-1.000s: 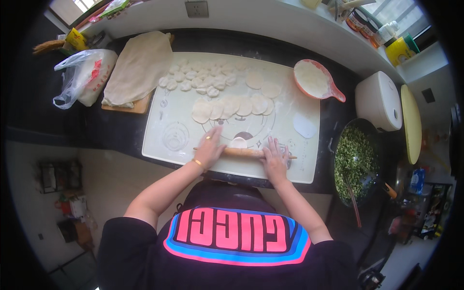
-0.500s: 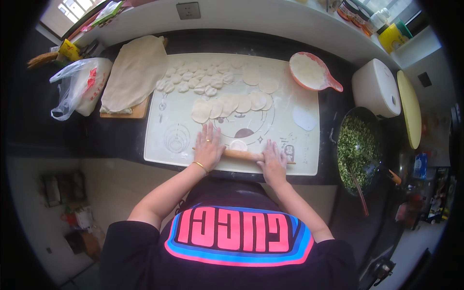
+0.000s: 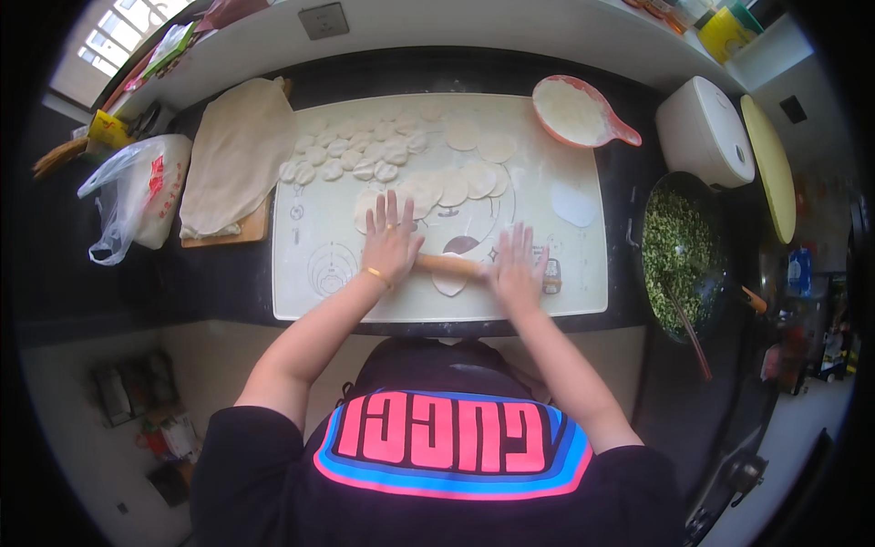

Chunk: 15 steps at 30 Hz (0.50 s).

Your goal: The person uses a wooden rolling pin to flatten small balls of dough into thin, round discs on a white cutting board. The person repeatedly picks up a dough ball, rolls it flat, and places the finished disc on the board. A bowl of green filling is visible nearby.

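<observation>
A wooden rolling pin [image 3: 448, 264] lies crosswise on the pale printed mat [image 3: 579, 292], over a small dough wrapper [image 3: 447, 286] that shows along its near side. Flat on the pin's left end rests my left hand [image 3: 392, 248], its fingers stretched out and apart. My right hand [image 3: 517, 273] lies on the other end, fingers extended too. Just beyond my left hand, rolled dough wrappers [image 3: 453, 188] overlap in a row. Many small dough pieces [image 3: 351, 159] are spread over the mat's far left, with two more thin rounds [image 3: 462, 136] beside them.
At the left are a dough sheet [image 3: 235, 150] draped over a wooden board [image 3: 255, 226] and a plastic bag [image 3: 137, 205]. A pink-rimmed flour bowl [image 3: 574, 111] stands far right. Nearer is a pan of chopped green filling [image 3: 679, 255], beside a white appliance [image 3: 704, 128].
Both hands have pushed the rolling pin away from me across the wrapper, which now shows on the pin's near side. My view has also shifted slightly.
</observation>
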Each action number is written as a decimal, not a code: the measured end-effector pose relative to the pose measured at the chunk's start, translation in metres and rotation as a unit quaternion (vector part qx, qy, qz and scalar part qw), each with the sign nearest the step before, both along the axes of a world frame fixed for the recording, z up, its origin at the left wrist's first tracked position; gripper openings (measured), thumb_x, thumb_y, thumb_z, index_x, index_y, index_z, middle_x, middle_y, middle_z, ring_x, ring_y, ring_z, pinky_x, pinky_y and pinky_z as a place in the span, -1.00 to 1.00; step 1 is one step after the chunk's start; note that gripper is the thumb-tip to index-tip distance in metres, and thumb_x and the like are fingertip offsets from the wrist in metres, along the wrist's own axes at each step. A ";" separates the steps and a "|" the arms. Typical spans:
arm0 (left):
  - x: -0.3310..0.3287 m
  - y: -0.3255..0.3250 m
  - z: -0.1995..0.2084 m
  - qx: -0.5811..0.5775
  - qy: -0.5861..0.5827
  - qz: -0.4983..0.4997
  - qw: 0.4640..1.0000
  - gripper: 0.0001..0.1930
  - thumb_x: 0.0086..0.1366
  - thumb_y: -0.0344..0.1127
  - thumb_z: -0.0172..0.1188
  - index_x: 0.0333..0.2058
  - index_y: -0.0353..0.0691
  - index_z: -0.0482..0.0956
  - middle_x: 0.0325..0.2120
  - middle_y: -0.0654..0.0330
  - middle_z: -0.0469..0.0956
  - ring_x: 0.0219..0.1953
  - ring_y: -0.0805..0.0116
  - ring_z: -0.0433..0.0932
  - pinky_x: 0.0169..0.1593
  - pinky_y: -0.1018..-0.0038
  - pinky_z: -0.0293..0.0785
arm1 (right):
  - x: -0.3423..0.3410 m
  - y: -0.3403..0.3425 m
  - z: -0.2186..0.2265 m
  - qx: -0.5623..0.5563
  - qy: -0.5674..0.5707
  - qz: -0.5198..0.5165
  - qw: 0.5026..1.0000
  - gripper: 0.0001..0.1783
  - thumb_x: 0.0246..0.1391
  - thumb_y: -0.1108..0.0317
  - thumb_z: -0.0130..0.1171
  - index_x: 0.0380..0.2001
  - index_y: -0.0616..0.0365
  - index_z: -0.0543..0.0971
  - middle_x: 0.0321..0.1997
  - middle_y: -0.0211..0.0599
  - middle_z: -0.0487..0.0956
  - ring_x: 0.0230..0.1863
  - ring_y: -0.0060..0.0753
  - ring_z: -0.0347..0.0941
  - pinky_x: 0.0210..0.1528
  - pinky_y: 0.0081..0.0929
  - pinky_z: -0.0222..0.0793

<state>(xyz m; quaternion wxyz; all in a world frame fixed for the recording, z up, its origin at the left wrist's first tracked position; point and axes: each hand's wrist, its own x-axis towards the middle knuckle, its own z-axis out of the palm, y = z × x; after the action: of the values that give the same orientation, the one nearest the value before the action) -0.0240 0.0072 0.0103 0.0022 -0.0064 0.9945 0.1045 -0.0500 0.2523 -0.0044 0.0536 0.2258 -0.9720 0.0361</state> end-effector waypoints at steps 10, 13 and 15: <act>-0.031 0.025 0.005 0.280 -0.104 -0.187 0.936 -0.56 0.09 -0.37 0.11 0.01 -0.18 0.39 -0.08 -0.02 0.36 -0.05 0.03 0.37 -0.01 0.28 0.34 | 0.034 0.013 0.007 -0.104 0.013 0.056 0.993 -0.58 -0.25 0.21 0.31 -0.27 0.03 0.43 0.31 -0.18 0.14 0.33 -0.26 0.04 0.25 0.07 -0.20; -0.033 0.034 0.020 0.219 -0.175 -0.153 0.948 -0.69 0.07 -0.34 0.12 -0.16 -0.24 0.52 -0.32 0.03 0.45 -0.23 0.07 0.45 -0.14 0.28 0.39 | 0.044 0.017 0.022 -0.110 -0.008 0.057 0.992 -0.60 -0.26 0.26 0.32 -0.29 0.04 0.44 0.31 -0.20 0.15 0.33 -0.25 0.04 0.27 0.03 -0.22; -0.028 0.034 0.030 0.128 -0.269 -0.088 0.951 -0.66 0.07 -0.30 0.14 -0.14 -0.26 0.50 -0.31 0.02 0.45 -0.23 0.07 0.45 -0.15 0.29 0.39 | 0.055 0.029 0.029 -0.127 -0.055 0.054 0.989 -0.62 -0.23 0.26 0.29 -0.28 0.04 0.44 0.32 -0.25 0.13 0.34 -0.26 0.02 0.26 0.04 -0.21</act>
<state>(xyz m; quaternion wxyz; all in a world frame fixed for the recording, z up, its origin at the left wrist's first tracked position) -0.0517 0.0410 0.0401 0.2796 0.0534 0.9319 0.2248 0.0049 0.2818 0.0245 0.0265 0.2671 -0.9473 0.1748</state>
